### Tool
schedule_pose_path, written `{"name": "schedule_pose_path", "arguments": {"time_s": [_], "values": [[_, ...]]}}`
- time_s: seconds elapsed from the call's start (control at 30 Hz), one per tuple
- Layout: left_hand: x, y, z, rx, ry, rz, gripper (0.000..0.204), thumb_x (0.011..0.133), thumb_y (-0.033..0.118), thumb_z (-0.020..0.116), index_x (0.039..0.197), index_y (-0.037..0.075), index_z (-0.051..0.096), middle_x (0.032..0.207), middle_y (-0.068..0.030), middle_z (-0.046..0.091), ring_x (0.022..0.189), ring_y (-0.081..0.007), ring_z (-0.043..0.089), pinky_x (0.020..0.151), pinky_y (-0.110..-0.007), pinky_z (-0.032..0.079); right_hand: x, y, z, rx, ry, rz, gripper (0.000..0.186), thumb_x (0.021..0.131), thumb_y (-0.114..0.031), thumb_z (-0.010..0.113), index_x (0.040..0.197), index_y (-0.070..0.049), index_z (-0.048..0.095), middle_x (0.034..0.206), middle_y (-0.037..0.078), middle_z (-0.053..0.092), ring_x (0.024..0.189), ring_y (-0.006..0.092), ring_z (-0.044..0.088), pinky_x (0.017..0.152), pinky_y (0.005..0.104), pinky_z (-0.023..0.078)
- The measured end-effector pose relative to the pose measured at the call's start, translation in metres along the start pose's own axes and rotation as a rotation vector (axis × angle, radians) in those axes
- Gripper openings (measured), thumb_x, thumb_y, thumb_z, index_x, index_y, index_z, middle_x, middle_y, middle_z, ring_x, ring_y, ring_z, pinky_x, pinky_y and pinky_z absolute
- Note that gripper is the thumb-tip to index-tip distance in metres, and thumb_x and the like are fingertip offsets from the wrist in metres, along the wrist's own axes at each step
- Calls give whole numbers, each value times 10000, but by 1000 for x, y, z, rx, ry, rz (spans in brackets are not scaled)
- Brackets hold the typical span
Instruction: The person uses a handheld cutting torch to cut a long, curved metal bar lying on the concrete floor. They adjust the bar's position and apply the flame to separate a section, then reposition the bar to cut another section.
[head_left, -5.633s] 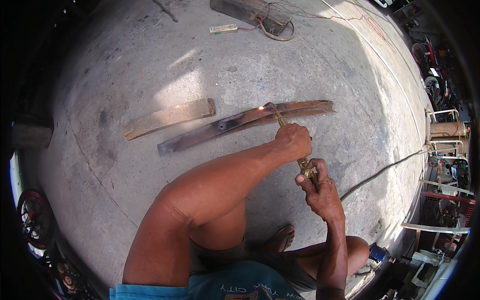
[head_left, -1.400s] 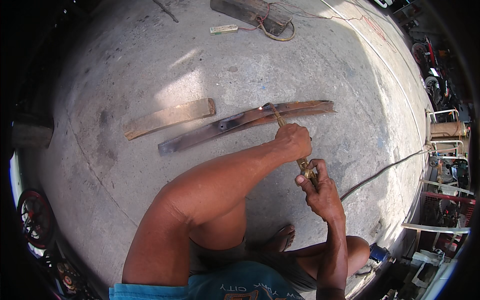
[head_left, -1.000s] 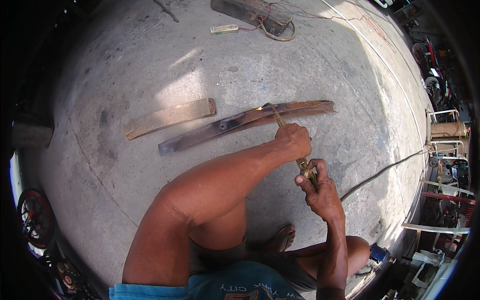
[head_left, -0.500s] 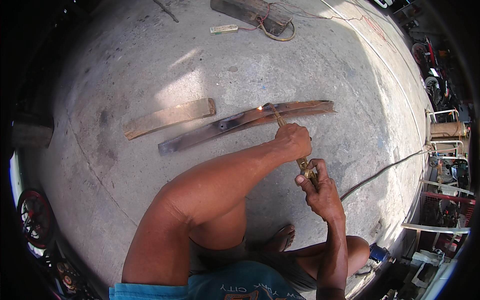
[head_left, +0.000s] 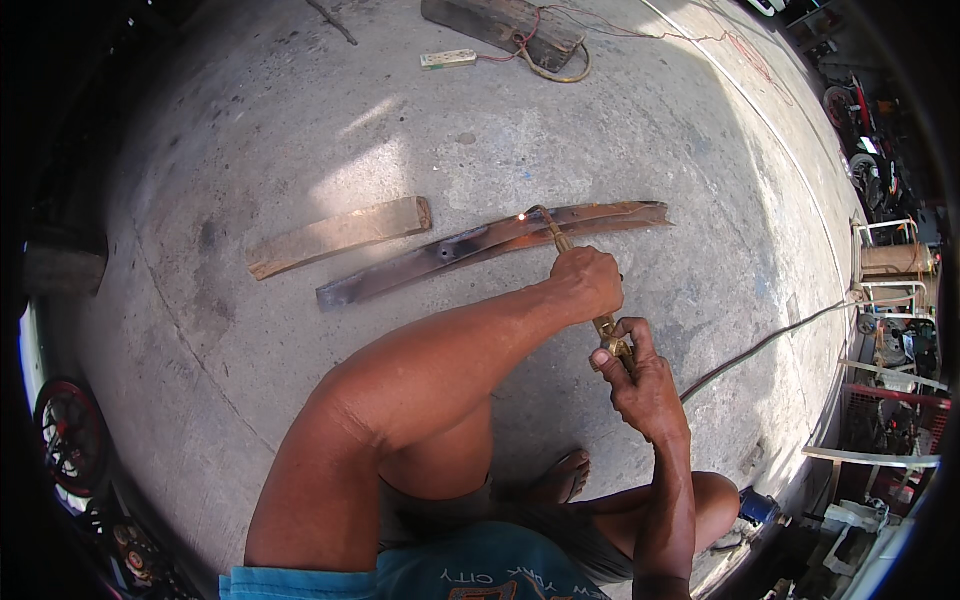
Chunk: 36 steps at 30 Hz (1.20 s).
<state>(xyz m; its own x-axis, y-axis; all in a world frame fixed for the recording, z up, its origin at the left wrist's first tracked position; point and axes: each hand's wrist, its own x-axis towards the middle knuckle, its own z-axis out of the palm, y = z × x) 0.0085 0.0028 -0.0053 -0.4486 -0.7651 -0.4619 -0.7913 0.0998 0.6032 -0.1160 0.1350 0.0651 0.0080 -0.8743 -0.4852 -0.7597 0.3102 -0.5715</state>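
A brass cutting torch (head_left: 562, 239) runs through both my hands, its bent tip over a rusty, scorched steel channel (head_left: 390, 278) lying on the concrete floor. A small bright glow sits at the tip, with a dull orange patch on the metal just below it. My left hand (head_left: 588, 280) is closed round the torch's upper handle, its forearm crossing my knee. Lower down, my right hand (head_left: 642, 385) grips the brass valve end, thumb and forefinger on the fittings. Left of the channel lies a separate short wooden block (head_left: 330, 240).
A dark timber (head_left: 480, 25) with wires and a pale strip (head_left: 447, 59) lies ahead. A hose (head_left: 750, 348) runs rightward toward a cylinder (head_left: 890, 260) on a trolley. Motorbikes (head_left: 865, 150) and metal frames line the right; a red-rimmed wheel (head_left: 68, 435) is at left.
The glow at the torch tip has varied in size and brightness. The orange patch on the steel below it looks more vivid now. My hands and the pieces have stayed in place.
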Motion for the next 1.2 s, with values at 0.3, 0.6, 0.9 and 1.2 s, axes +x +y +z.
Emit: {"name": "schedule_pose_path", "arguments": {"time_s": [0.3,0.6,0.9,1.2], "values": [[2,-3,4,-2,30,33,308,832,233,725,1001,-5,823,1020,-219,795,1006,-357,775,873,-455,615,0,-2,-1,32,-20,14,299,1082,-306,646,1306,-158,513,929,183,747,865,332,744,813,462,538],[3,-5,5,-4,32,32,304,828,237,727,1000,6,826,1030,-208,797,1017,-361,774,874,-457,615,-1,-5,-2,19,-19,10,316,1093,-307,628,1352,-161,519,943,182,751,889,332,746,829,462,537],[-4,-1,-2,-9,5,10,289,861,194,706,1064,32,833,1102,-195,798,1099,-330,763,934,-420,608,-1,-2,1,7,3,-3,346,1059,-274,690,1291,-157,462,899,188,738,841,339,750,776,469,536],[-5,1,-4,4,2,16,281,857,192,707,1047,29,835,1083,-202,799,1086,-332,767,917,-426,613,-1,-3,0,0,7,15,356,1054,-278,697,1292,-155,462,878,194,733,836,346,753,762,469,533]]}}
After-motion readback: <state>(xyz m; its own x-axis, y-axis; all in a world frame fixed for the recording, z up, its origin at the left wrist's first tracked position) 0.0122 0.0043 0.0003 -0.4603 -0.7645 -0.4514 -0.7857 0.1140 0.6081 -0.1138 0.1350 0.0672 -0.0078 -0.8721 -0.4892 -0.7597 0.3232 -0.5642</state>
